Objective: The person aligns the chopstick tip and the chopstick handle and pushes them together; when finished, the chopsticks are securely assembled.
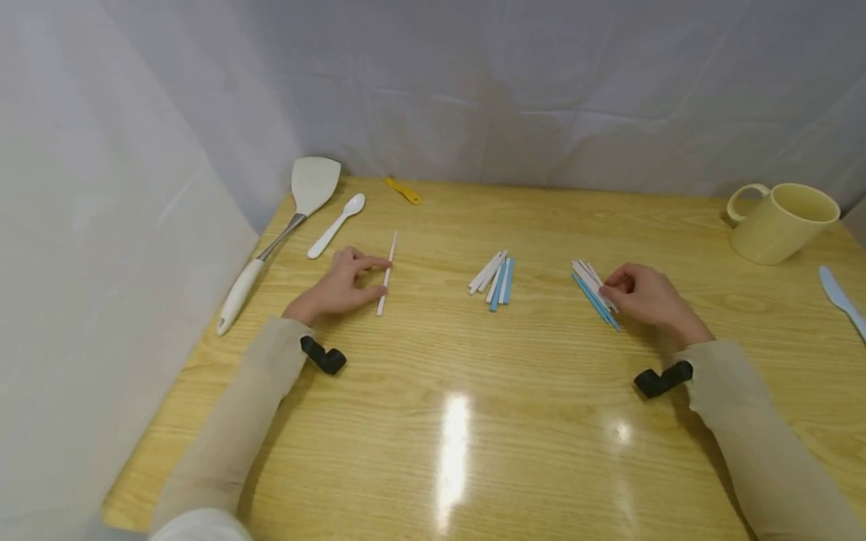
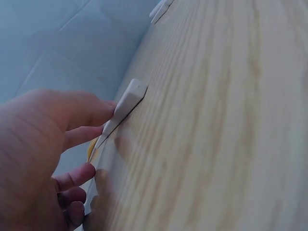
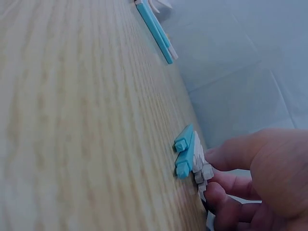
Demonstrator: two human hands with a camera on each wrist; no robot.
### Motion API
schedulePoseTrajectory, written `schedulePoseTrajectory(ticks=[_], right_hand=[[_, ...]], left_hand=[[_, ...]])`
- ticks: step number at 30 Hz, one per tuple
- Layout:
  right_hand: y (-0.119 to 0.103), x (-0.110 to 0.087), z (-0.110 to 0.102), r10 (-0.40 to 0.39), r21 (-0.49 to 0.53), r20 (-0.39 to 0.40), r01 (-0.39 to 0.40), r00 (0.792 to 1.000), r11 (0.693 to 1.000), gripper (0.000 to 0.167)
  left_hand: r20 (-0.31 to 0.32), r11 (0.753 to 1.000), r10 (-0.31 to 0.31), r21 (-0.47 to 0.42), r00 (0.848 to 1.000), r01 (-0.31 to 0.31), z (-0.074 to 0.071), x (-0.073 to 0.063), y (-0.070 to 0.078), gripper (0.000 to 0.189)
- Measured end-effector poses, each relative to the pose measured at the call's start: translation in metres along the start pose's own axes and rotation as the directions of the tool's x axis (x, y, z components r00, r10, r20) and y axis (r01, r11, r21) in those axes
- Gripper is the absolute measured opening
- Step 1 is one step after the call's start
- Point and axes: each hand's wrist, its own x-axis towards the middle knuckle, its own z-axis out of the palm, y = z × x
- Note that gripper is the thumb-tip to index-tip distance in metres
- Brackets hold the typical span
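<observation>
In the head view, a long thin white stick (image 1: 382, 304) lies on the table at the left. My left hand (image 1: 343, 284) touches its left side with thumb and forefinger, held apart along its length. The stick's near end (image 2: 132, 94) shows past that hand in the left wrist view. At the right, several white sticks (image 1: 583, 270) lie beside light-blue sticks (image 1: 590, 294). My right hand (image 1: 646, 297) pinches at the white ones; its fingertips partly hide which are held. Between the hands lies a loose pile of white sticks (image 1: 482, 276) and blue sticks (image 1: 501, 284).
Left of my left hand lie a white spatula (image 1: 316, 184) and a white spoon (image 1: 334, 227). A small yellow tool (image 1: 403, 191) lies by the back edge. A yellow mug (image 1: 781, 225) and a pale-blue knife (image 1: 841, 300) are at the right.
</observation>
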Motion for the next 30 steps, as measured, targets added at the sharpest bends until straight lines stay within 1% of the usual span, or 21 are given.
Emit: schedulePoseTrajectory(ticks=[5, 10, 13, 16, 19, 24, 27, 30], right_hand=[[0.001, 0.001, 0.0, 0.009, -0.02, -0.015, -0.009, 1.0, 1.0, 0.025], [-0.001, 0.001, -0.002, 0.038, -0.015, 0.003, -0.038, 0.999, 0.999, 0.026], [-0.001, 0.001, -0.002, 0.05, -0.008, 0.001, -0.05, 0.999, 0.999, 0.026], [0.0, 0.0, -0.002, 0.056, 0.007, -0.03, -0.055, 0.998, 0.998, 0.026], [0.0, -0.001, -0.002, 0.057, 0.019, -0.065, -0.056, 0.996, 0.998, 0.026], [0.001, -0.002, -0.002, 0.032, 0.026, -0.095, -0.03, 0.995, 0.999, 0.027], [0.001, -0.003, 0.0, -0.015, 0.06, -0.144, 0.024, 0.989, 0.998, 0.025], [0.002, -0.004, 0.003, -0.066, 0.114, -0.217, 0.093, 0.974, 0.989, 0.021]], left_hand=[[0.0, 1.0, 0.003, -0.019, 1.0, -0.003, -0.003, -0.001, -0.002, 0.046], [0.005, 1.0, -0.004, -0.022, 1.0, 0.005, -0.004, 0.0, 0.002, 0.047], [0.021, 0.999, -0.028, -0.031, 0.999, 0.028, -0.005, 0.001, 0.003, 0.051], [0.023, 0.998, -0.05, -0.039, 0.998, 0.051, -0.006, 0.002, 0.004, 0.056], [-0.007, 0.998, -0.056, -0.029, 0.998, 0.056, -0.005, 0.004, 0.005, 0.057], [-0.095, 0.999, -0.023, -0.036, 0.995, 0.02, -0.001, 0.008, 0.015, 0.042], [-0.141, 1.0, 0.011, -0.027, 0.99, -0.015, 0.002, 0.01, 0.024, 0.033], [-0.159, 0.998, 0.062, -0.005, 0.985, -0.063, 0.006, 0.011, 0.034, 0.029]])
